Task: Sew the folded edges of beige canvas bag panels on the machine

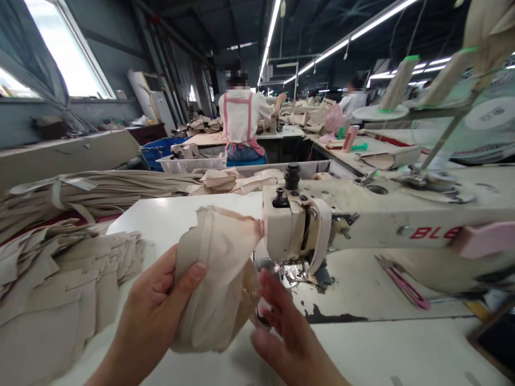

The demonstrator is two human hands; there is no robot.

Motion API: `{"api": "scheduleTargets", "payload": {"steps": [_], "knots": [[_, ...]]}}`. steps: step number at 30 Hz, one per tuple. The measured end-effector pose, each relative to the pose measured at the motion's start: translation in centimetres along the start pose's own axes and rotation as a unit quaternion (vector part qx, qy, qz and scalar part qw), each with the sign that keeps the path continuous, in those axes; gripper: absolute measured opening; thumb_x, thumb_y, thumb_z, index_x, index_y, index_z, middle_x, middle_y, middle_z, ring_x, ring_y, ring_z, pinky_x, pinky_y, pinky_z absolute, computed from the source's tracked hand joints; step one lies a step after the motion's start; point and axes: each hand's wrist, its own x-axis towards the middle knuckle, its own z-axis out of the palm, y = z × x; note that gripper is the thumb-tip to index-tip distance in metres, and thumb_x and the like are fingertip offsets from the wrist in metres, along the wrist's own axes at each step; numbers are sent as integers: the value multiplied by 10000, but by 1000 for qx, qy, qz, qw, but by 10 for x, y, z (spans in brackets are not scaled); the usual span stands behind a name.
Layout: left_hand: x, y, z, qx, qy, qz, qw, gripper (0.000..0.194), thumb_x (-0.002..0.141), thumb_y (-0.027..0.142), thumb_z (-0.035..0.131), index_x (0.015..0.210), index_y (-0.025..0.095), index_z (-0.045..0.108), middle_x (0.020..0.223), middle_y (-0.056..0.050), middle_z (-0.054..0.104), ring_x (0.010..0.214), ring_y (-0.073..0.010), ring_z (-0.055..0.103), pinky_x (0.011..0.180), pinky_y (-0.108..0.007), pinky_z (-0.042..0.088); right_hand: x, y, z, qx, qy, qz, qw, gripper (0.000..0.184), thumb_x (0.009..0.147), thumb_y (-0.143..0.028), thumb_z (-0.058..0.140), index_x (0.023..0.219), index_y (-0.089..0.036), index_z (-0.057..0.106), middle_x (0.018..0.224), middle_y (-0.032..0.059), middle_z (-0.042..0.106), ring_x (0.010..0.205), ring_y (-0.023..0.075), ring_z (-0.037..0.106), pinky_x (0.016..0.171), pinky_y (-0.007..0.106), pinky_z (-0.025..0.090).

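My left hand is closed on a beige fabric piece, thumb pressed on its front, holding it upright just left of the sewing machine head. My right hand touches the lower right edge of the same fabric, fingers pinched near the presser foot. The fabric is folded and bunched, with a seam strip running down its middle.
A stack of cut beige pieces lies at my left, with long bundled strips behind. Pink scissors rest on the machine bed at right. More beige fabric sits behind the table. Two other people work at far tables.
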Motion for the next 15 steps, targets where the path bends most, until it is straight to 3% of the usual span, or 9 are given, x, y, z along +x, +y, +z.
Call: {"api": "scheduleTargets", "payload": {"steps": [1, 2, 5, 8, 10, 12, 13, 15], "knots": [[-5, 3, 1, -47, 12, -35, 998, 403, 772, 449, 701, 1078, 195, 637, 755, 0, 693, 649, -155, 634, 560, -203, 539, 3, 1, 14, 86, -1, 46, 995, 658, 800, -490, 706, 1374, -288, 453, 1296, 86, 603, 1098, 262, 606, 864, 362, 523], [-10, 5, 3, -91, 25, -67, 993, 451, 729, 454, 744, 1090, 204, 640, 749, 1, 698, 637, -160, 641, 552, -210, 547, 6, 0, 25, 121, -2, 90, 989, 478, 810, -514, 692, 1189, -234, 616, 1063, 69, 708, 890, 219, 662, 729, 293, 528], [-16, 8, 7, -194, 59, -132, 970, 551, 596, 431, 844, 1073, 226, 659, 689, 18, 694, 587, -177, 653, 498, -220, 546, 13, -10, 35, 150, -7, 138, 979, 352, 811, -504, 700, 773, -154, 706, 642, 2, 675, 587, 122, 579, 537, 196, 421], [-11, 0, 4, -232, 122, -123, 957, 555, 562, 406, 866, 1045, 230, 659, 716, 27, 695, 576, -154, 643, 457, -177, 515, 10, -27, 27, 193, 8, 149, 970, 338, 792, -503, 720, 778, -166, 733, 661, -3, 686, 635, 129, 602, 591, 200, 460], [-2, -17, -2, -228, 183, -92, 952, 554, 575, 428, 851, 1039, 223, 629, 734, 27, 683, 575, -139, 627, 444, -162, 498, 4, -39, 26, 304, 45, 197, 931, 318, 766, -482, 748, 890, -188, 743, 776, 23, 733, 731, 172, 666, 670, 254, 520], [7, -38, -9, -159, 206, -73, 963, 609, 608, 454, 818, 1104, 199, 573, 712, 15, 652, 586, -159, 618, 461, -199, 506, -3, -46, 30, 410, 80, 242, 876, 309, 730, -414, 788, 940, -193, 737, 849, 52, 757, 759, 211, 704, 674, 302, 557], [9, -47, -12, -78, 216, -53, 972, 681, 621, 459, 804, 1180, 179, 533, 727, 0, 637, 624, -183, 619, 499, -242, 524, -6, -48, 33, 434, 89, 248, 862, 295, 725, -397, 793, 927, -190, 738, 840, 60, 762, 737, 223, 714, 652, 315, 569], [3, -57, -10, 136, 227, 42, 963, 778, 690, 452, 755, 1334, 145, 444, 845, -53, 617, 762, -235, 607, 644, -349, 550, -11, -46, 35, 409, 103, 236, 876, 240, 735, -377, 789, 888, -197, 747, 785, 54, 767, 678, 231, 723, 617, 322, 583]]}}
